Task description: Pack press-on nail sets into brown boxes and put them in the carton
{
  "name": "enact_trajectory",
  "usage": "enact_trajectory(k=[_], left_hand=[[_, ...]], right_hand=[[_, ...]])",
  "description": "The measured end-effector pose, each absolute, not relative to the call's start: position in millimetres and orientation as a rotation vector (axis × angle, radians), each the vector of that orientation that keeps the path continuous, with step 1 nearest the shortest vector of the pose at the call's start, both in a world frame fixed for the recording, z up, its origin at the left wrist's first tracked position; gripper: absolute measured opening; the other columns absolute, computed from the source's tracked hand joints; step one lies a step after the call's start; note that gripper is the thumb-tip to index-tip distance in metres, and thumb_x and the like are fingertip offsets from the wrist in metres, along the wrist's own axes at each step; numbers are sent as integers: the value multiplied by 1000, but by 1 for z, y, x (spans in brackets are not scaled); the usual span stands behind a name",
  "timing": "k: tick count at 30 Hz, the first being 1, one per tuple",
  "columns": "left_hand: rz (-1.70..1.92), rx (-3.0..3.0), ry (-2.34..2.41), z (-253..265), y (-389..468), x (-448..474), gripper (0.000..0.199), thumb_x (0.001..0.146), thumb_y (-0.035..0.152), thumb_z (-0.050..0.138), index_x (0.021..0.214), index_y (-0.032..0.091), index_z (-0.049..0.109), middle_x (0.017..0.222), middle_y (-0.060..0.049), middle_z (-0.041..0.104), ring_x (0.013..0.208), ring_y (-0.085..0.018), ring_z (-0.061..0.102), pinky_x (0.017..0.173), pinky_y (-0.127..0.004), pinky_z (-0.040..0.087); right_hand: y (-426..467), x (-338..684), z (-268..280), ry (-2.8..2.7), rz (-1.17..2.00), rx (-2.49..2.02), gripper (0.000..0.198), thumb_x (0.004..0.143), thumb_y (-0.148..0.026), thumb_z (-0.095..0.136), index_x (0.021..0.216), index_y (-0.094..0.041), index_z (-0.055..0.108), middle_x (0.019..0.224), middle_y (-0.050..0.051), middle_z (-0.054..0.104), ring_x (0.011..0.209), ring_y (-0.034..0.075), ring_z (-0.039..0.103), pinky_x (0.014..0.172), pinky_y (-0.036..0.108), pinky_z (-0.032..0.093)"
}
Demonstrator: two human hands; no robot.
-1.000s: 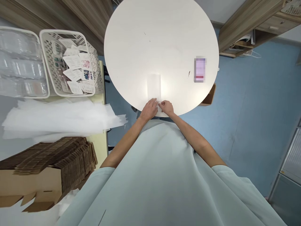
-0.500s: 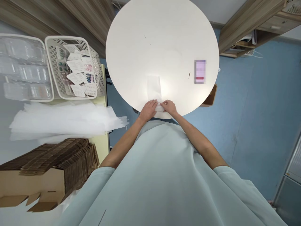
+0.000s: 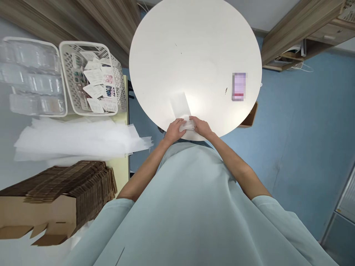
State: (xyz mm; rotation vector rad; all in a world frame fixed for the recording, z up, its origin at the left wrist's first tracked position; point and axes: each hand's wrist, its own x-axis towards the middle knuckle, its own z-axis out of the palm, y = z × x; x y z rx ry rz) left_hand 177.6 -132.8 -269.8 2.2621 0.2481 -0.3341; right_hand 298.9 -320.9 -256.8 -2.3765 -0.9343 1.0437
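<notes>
A translucent white foam sheet (image 3: 181, 104) lies at the near edge of the round white table (image 3: 194, 44). Its far end stretches away from me and leans to the left, while its near end is rolled or folded into a small bundle between my hands. My left hand (image 3: 175, 131) grips the bundle's left side with bent fingers. On the right side, my right hand (image 3: 202, 127) pinches it with thumb and fingers. Whether anything is wrapped inside cannot be made out.
A blurred-out pink and purple item (image 3: 239, 87) lies on the table's right. To my left are a white basket of carded packets (image 3: 91, 79), a basket of clear plastic boxes (image 3: 36, 77), a pile of white foam sheets (image 3: 74, 140) and stacked flat cardboard boxes (image 3: 72, 184).
The sheet's far end has swung leftward and looks shorter. My hands have closed in on both sides of its near end, which is now more bunched.
</notes>
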Motion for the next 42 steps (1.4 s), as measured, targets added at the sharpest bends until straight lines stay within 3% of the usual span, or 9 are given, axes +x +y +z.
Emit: enact_trajectory(k=[4,10,15,20,24,28,32,37,42], left_hand=[[-248,2189,466,-270,-135,178,48,93,26,69,141,22,66,148,-11,66,136,-29,65,116,-42,54],[-210,2021,781,-276,-129,190,43,94,29,76,134,20,65,136,-13,74,123,-28,73,110,-41,57],[-162,1884,1093,-286,-131,207,41,94,31,78,131,23,62,125,-9,77,110,-25,77,101,-40,61],[-113,1911,1209,-293,-137,219,45,95,32,78,134,22,56,128,-11,71,102,-23,76,101,-40,59],[-45,2035,1222,-292,-135,222,53,94,31,79,139,21,53,140,-17,61,122,-30,70,109,-48,55],[7,2248,819,-293,-129,230,51,99,31,70,146,18,55,155,-23,54,151,-39,49,126,-57,41],[-109,2195,554,-302,-124,241,50,106,29,49,155,21,55,164,-16,55,160,-34,42,135,-58,31],[-251,2217,392,-307,-121,230,60,107,22,33,165,14,46,175,-15,43,167,-28,31,139,-53,24],[-338,2367,101,-297,-128,193,78,100,34,54,169,3,35,180,-25,26,170,-38,18,139,-60,19]], right_hand=[[-318,309,-257,-811,1053,-2328,54,98,-16,54,151,-24,58,154,4,66,107,26,73,101,43,58],[-303,318,-266,-690,973,-2319,35,108,-40,54,135,-23,70,137,8,73,93,22,70,92,35,56],[-287,314,-274,-560,891,-2455,35,109,-44,55,131,-22,70,130,9,72,101,23,70,90,34,55],[-272,318,-277,-375,908,-2512,30,108,-44,59,125,-22,69,122,8,75,110,26,71,93,37,57],[-262,322,-273,-355,905,-2555,31,106,-40,62,131,-21,65,127,12,73,112,30,71,97,44,59],[-253,324,-267,-771,739,-2550,35,107,-20,51,141,-17,63,155,19,59,142,34,56,114,50,53],[-252,330,-267,-1115,799,-2465,49,108,-9,36,151,-16,58,168,15,50,160,29,42,129,51,41],[-268,331,-272,-1255,873,-2364,62,105,-14,52,166,-12,43,178,16,36,168,29,29,134,53,39],[-297,306,-272,-1264,903,-2344,61,107,-13,39,168,-13,42,179,15,32,169,27,26,134,52,39]])
